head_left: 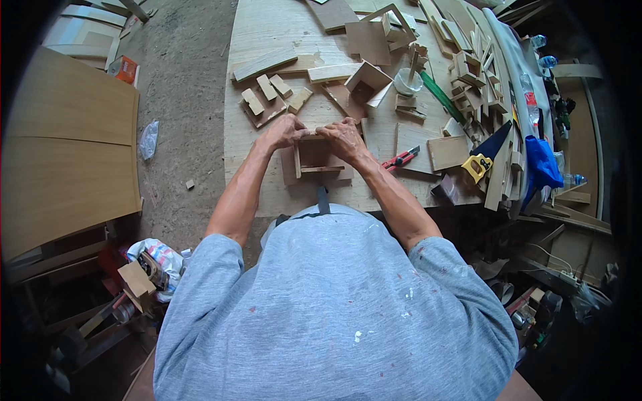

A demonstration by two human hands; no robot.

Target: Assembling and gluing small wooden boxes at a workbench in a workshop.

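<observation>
A small wooden frame [298, 164] lies on a brown square board [343, 178] near the front edge of the bench. At its far left corner, my left hand [285, 131] has its fingers closed on the wood. My right hand [344, 139] grips the far right part of the same frame, the fingers bent over the top. Between the hands the far strip shows only in part. The near strip [322, 169] is in plain sight. My fingers hide the far corners and their joints.
The plywood bench [267, 190] holds small wood blocks [267, 87], a white cup [408, 81], a red utility knife [401, 159], a yellow-handled saw [478, 166] and stacked offcuts [468, 70]. Left stands a large wooden panel [73, 147]; a plastic bag [148, 140] lies on the floor.
</observation>
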